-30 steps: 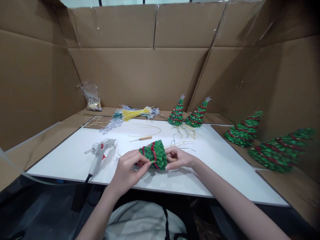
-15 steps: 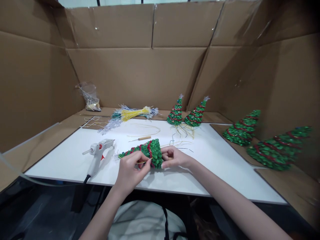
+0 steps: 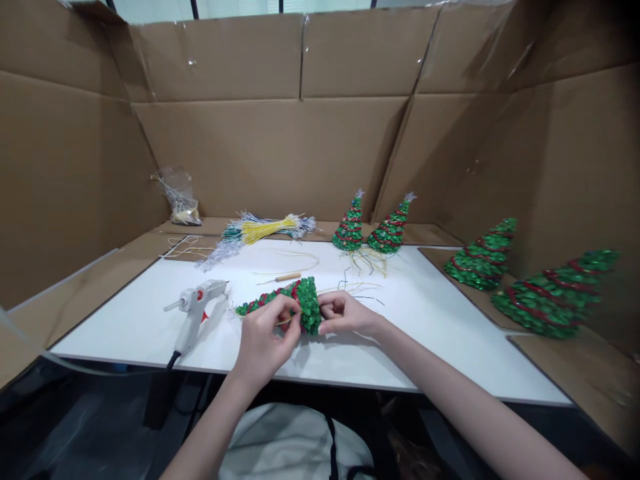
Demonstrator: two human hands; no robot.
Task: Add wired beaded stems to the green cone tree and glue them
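A small green sequin tree (image 3: 295,303) with red bands lies on its side over the white board (image 3: 430,320), tip pointing left. My left hand (image 3: 265,337) pinches it from below near the wide end, fingers closed on the tree and a thin yellowish wire. My right hand (image 3: 345,313) is closed on the tree's base at the right. Loose wires trail behind the right hand.
A white glue gun (image 3: 195,307) lies left of my hands. A wooden-handled awl (image 3: 285,277) and wire bundles (image 3: 260,228) lie behind. Two finished trees (image 3: 370,230) stand at the back, two larger trees (image 3: 515,277) lie right. Cardboard walls surround the board.
The tree has turned from end-on to lying sideways with its tip to the left. My left fingers have shifted up onto its wide end.
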